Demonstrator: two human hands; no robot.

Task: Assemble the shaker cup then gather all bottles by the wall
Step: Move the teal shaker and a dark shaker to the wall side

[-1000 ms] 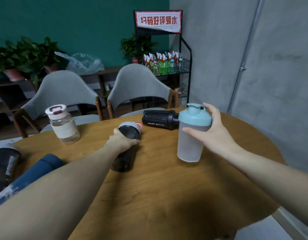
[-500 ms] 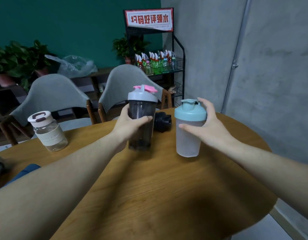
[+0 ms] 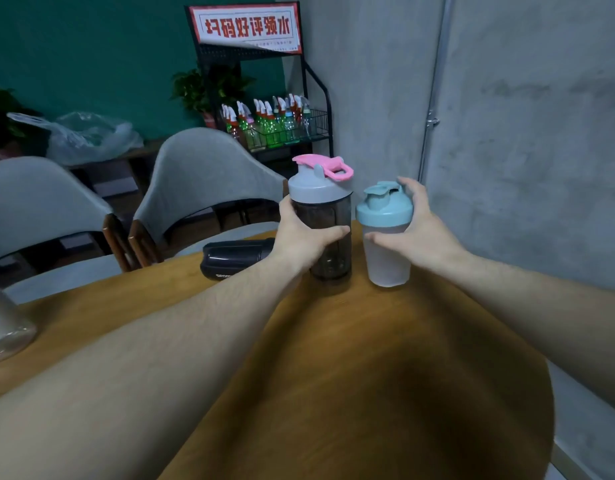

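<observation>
My left hand [image 3: 301, 237] grips a dark smoky shaker bottle [image 3: 330, 258] with a grey lid and pink flip cap, standing upright at the far edge of the round wooden table [image 3: 368, 393]. Right beside it, my right hand [image 3: 415, 230] wraps around a frosted shaker cup [image 3: 385, 265] with a teal lid, also upright on the table near the grey wall. A black sport bottle [image 3: 230, 259] lies on its side just left of my left wrist. A clear glass bottle [image 3: 5, 327] shows partly at the left edge.
Two grey chairs [image 3: 202, 181] stand behind the table. A black wire rack [image 3: 275, 126] with several small bottles and a red sign stands by the grey concrete wall [image 3: 524, 133]. A plastic bag [image 3: 84, 136] and potted plants sit on a shelf at the back left.
My left hand has carried the dark shaker bottle to the right and set it upright beside the teal-lidded cup. The right hand with the cup has shifted farther toward the wall.
</observation>
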